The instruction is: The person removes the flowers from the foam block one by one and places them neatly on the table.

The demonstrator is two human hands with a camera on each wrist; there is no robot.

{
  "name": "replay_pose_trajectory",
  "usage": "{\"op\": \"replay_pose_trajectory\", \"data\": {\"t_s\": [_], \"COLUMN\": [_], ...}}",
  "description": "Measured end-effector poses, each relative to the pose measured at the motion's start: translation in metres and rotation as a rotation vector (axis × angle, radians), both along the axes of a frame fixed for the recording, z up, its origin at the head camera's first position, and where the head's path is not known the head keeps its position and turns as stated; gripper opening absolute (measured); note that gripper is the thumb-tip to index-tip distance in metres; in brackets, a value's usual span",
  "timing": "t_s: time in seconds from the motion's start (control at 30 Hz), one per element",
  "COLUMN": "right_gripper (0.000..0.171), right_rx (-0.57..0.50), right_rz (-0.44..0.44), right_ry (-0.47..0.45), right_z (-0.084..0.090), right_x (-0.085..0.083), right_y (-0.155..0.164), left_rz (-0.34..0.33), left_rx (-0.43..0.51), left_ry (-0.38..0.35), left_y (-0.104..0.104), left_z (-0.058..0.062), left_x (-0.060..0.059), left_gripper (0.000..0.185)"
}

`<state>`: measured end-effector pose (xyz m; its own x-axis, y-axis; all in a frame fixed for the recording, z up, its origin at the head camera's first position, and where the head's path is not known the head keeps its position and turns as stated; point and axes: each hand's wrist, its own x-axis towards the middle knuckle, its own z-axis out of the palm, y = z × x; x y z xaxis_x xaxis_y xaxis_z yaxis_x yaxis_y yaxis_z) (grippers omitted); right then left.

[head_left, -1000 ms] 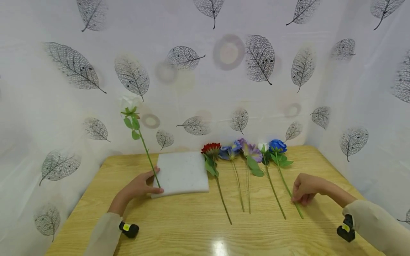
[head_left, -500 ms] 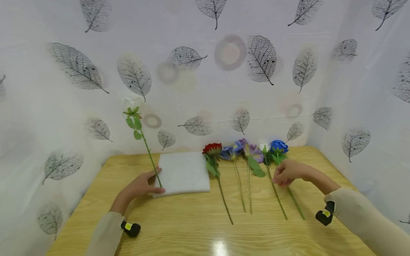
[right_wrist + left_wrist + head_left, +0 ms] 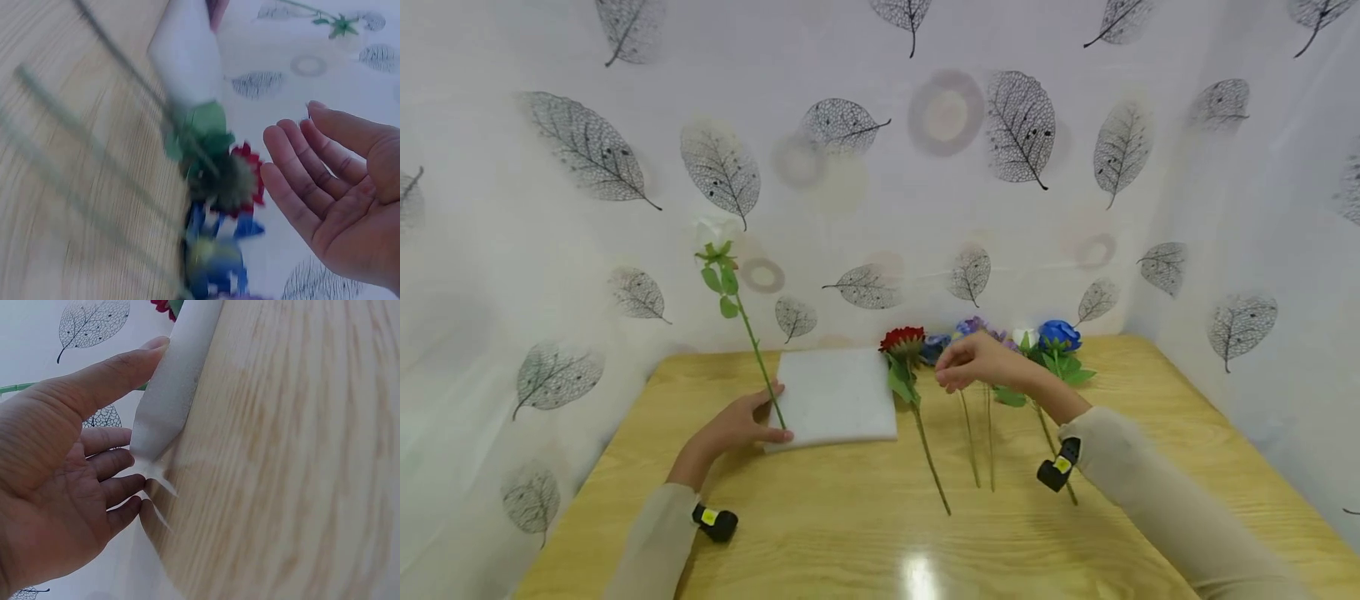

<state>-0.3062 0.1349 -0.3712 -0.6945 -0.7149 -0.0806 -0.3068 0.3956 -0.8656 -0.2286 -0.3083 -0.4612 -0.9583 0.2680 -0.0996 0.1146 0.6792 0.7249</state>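
Your left hand presses the foam block's left edge, steadying it while the white rose stands planted upright at that corner. Your right hand, fingers relaxed and empty, hovers mid-frame above the red flower lying on the counter.

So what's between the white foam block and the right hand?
In the head view, the red flower lies between the white foam block and the right hand, its stem running toward the near table edge.
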Motion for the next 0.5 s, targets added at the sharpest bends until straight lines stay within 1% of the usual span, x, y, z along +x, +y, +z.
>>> {"op": "replay_pose_trajectory", "data": {"t_s": [0.07, 0.2, 0.27, 0.37, 0.4, 0.5], "right_gripper": [0.023, 0.026, 0.024, 0.019, 0.018, 0.019], "right_rx": [-0.039, -0.126, -0.17, -0.231, -0.249, -0.298], "right_rz": [0.008, 0.028, 0.034, 0.041, 0.043, 0.042], "right_ry": [-0.007, -0.054, -0.072, -0.081, -0.082, -0.112], "right_z": [0.001, 0.001, 0.0, -0.005, -0.007, -0.016], "right_x": [0.0, 0.001, 0.002, 0.005, 0.007, 0.013], "right_y": [-0.021, -0.062, -0.081, -0.108, -0.116, -0.138], "left_rz": [0.0, 0.007, 0.008, 0.006, 0.014, 0.017], "left_rx": [0.001, 0.002, -0.001, -0.008, -0.006, -0.02], "left_ry": [0.004, 0.004, -0.002, -0.005, -0.013, -0.013], "left_y": [-0.001, -0.001, -0.001, 0.0, 0.001, 0.001], "left_z": [0.001, 0.001, 0.001, 0.001, 0.001, 0.0], "left_x": [-0.001, -0.003, -0.004, -0.003, -0.002, -0.001], "left_gripper": [0.105, 0.104, 0.104, 0.103, 0.103, 0.102]}}
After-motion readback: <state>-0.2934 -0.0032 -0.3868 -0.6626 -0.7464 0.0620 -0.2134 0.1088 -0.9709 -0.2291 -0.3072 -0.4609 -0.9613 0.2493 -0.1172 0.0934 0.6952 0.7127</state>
